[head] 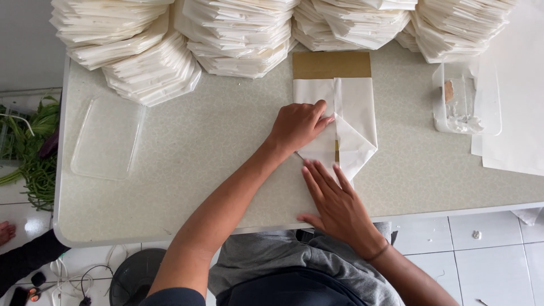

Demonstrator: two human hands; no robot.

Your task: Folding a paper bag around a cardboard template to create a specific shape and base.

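A white paper sheet [357,122] lies folded on the table over a brown cardboard strip [331,64], its lower corners turned in to a point. My left hand [298,126] presses flat on the paper's left fold. Below it, my right hand [334,201] rests with fingers spread, fingertips touching the paper's lower pointed end. Neither hand grips anything.
Tall stacks of folded white paper [238,34] fill the table's far edge. A clear plastic lid [107,137] lies at left, a clear container with white paste [464,102] at right, and large white sheets [518,113] beyond it. Green vegetables [31,153] sit off the left edge.
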